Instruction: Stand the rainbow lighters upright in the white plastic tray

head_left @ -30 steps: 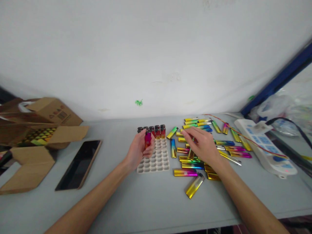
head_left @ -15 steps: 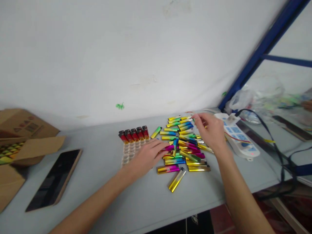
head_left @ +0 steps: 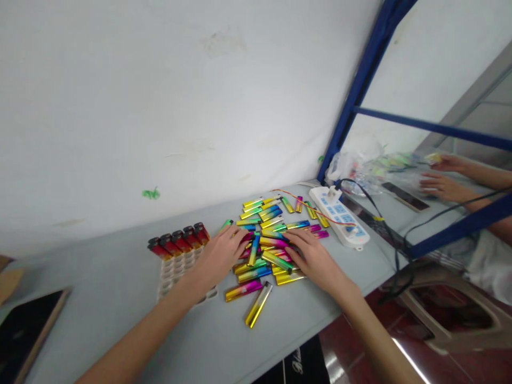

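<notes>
Many loose metallic lighters [head_left: 258,304], coloured gold, green, blue and magenta, lie in a pile on the grey table. My left hand [head_left: 218,256] reaches over the pile's left side, fingers stretched out at a magenta lighter [head_left: 248,236], beside a tilted blue-and-gold one [head_left: 253,250]. On the right side of the pile, my right hand [head_left: 316,261] rests with its fingers apart, touching lighters near a green-and-gold one [head_left: 277,262]. A white tray with round holes [head_left: 170,272] is partly under my left forearm. Its back row holds several red lighters with black tops [head_left: 182,241].
A white power strip [head_left: 340,216] with cables lies to the right, by a blue metal frame [head_left: 348,114]. A phone [head_left: 30,330] lies at the left. Beyond the frame are another person's hands [head_left: 444,178], plastic bags [head_left: 352,165] and a second phone [head_left: 406,196].
The view has swung right, showing more of the other person. My right hand has come down from the pile's far right side onto its middle. My left hand stays at the pile's left.
</notes>
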A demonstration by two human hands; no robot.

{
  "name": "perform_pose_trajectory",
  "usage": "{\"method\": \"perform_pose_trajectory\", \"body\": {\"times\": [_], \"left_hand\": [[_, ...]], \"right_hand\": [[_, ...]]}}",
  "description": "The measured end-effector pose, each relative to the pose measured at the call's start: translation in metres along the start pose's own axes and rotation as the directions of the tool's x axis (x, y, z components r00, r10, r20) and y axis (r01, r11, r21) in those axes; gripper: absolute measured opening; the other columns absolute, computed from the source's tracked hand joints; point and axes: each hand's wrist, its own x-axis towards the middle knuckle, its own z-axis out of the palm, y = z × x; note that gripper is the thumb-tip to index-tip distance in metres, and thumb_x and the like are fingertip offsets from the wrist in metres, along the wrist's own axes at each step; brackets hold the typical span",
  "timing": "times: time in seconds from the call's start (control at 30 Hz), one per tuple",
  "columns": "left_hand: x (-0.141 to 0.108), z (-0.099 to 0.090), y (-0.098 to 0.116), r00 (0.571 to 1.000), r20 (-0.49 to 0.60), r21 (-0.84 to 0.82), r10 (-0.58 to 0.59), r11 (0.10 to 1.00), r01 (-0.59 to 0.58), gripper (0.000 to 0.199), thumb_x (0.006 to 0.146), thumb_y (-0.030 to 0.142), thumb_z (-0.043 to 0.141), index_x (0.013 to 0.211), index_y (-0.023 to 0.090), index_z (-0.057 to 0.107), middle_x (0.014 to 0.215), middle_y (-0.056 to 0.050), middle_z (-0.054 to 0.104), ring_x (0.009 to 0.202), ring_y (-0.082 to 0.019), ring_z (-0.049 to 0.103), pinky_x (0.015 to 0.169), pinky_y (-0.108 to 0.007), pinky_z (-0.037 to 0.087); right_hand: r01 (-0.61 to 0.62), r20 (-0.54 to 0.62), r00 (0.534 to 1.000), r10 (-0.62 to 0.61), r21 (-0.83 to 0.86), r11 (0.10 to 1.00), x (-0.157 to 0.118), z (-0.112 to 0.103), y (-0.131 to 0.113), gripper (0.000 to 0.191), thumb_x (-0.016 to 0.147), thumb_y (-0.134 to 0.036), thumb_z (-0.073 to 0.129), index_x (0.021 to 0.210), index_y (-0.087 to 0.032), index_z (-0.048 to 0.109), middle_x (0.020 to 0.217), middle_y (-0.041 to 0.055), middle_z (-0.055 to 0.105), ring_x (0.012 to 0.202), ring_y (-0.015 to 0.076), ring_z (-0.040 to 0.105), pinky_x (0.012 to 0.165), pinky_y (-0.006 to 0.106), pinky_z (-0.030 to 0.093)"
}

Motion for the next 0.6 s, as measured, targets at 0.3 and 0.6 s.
{"method": "perform_pose_trajectory", "body": {"times": [0.3,0.6], "left_hand": [[0.009,0.003,0.003,0.996,-0.045,0.107,-0.082,0.99,0.087,0.028,0.103,0.034,0.051,0.122,0.019,0.066,0.12,-0.014,0.067,0.113,-0.032,0.062,0.101,-0.052,0.054],[-0.021,-0.001,0.023,0.994,-0.086,0.064,-0.067,0.995,0.072,0.035,0.104,0.032,0.052,0.133,0.017,0.061,0.139,-0.016,0.057,0.135,-0.034,0.054,0.115,-0.057,0.047]], "right_hand": [[-0.143,-0.19,0.972,0.14,-0.004,0.99,-0.017,-0.013,0.012,0.032,0.104,-0.029,0.053,0.132,-0.026,0.067,0.136,0.0144,0.065,0.129,0.0312,0.062,0.112,0.057,0.052],[-0.178,-0.163,0.971,0.173,-0.017,0.984,-0.032,-0.011,0.028,0.036,0.106,-0.032,0.05,0.136,-0.018,0.066,0.148,0.0167,0.06,0.14,0.0306,0.056,0.12,0.055,0.045]]}}
